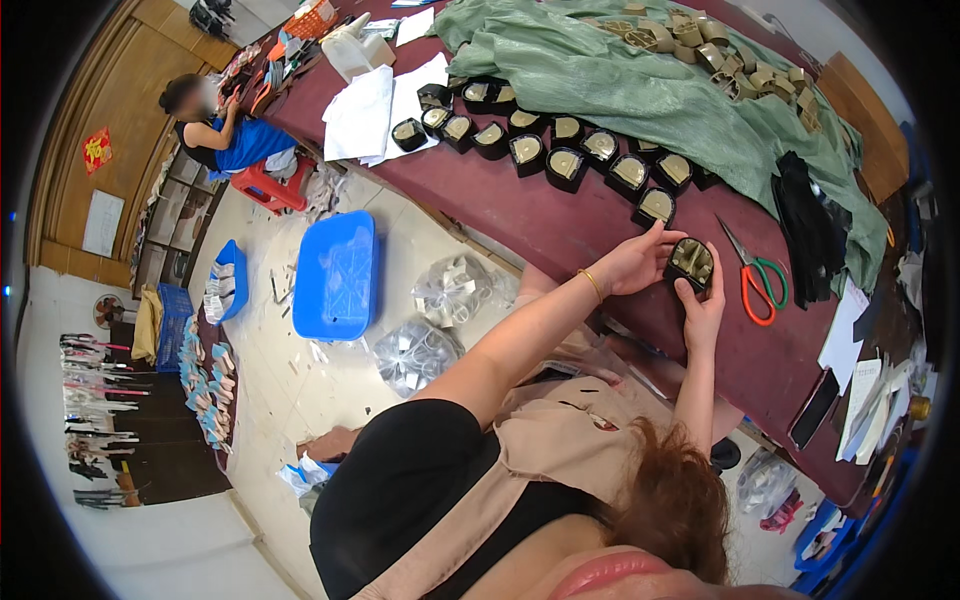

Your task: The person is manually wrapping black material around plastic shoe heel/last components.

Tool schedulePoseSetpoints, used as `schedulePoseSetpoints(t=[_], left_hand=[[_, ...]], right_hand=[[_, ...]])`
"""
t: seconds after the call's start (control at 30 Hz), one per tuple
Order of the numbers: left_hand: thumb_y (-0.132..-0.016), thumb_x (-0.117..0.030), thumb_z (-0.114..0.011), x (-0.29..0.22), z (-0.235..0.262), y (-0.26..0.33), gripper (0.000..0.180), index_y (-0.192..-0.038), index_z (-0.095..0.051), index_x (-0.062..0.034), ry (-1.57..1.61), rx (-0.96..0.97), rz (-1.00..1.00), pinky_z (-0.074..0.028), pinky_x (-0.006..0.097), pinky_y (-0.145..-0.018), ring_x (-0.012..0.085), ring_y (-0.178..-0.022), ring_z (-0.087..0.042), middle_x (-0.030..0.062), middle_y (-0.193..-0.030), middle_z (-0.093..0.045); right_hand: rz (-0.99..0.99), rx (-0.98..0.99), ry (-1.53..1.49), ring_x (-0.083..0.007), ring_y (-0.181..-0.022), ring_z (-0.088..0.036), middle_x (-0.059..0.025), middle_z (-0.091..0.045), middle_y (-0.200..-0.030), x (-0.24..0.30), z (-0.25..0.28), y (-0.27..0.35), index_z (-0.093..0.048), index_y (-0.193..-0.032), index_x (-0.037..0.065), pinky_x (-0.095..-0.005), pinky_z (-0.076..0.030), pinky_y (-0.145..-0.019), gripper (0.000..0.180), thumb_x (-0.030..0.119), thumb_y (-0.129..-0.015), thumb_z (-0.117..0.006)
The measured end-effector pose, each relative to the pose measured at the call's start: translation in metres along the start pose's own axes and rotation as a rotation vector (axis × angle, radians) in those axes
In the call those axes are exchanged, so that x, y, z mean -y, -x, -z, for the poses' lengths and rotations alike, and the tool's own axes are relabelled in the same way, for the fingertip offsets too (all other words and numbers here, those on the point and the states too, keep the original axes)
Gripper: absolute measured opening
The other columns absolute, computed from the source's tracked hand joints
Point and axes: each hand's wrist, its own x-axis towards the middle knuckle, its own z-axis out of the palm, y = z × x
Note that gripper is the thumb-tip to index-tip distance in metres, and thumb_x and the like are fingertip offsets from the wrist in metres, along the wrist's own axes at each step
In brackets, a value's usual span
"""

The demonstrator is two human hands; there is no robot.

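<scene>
Small black arch-shaped box with gold lining (pixel 692 265) clasped between both hands: left hand (pixel 632 262) at left edge, right hand (pixel 703 312) beneath, seemingly curled; long axis roughly upright.

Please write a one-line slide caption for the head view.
Both hands, left hand and right hand, hold a small black box.

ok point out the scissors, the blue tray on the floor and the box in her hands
scissors (pixel 762 283), head view, on the green and orange handles
blue tray (pixel 337 275), head view, on its middle
box (pixel 692 264), head view, on its pale top
</scene>
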Motion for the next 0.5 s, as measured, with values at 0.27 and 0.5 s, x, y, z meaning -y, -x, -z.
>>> schedulePoseSetpoints(t=[0.27,0.5], left_hand=[[-0.098,-0.054,-0.033,-0.001,-0.0013,0.0011,0.057,-0.13,-0.048,-0.0093,0.004,-0.006,0.012,-0.037,0.034,-0.1,0.0166,-0.114,-0.049,0.0039,-0.123,-0.053],[-0.098,-0.054,-0.034,-0.0031,-0.0059,0.0024,0.057,-0.131,-0.047,-0.009,-0.007,-0.013,0.011,-0.036,0.034,-0.101,0.017,-0.115,-0.048,0.0046,-0.124,-0.052]], right_hand=[[-0.003,-0.002,-0.014,-0.0181,-0.114,-0.052,-0.009,-0.054,-0.125,0.0025,-0.0018,0.0014,-0.037,-0.141,0.003,-0.0309,-0.04,-0.1,0.071,0.008,-0.08,-0.073],[0.009,-0.009,-0.016,-0.0176,-0.113,-0.052,-0.0088,-0.054,-0.124,0.0039,-0.0023,0.0006,-0.037,-0.141,0.004,-0.0305,-0.04,-0.099,0.07,0.007,-0.081,-0.073]])
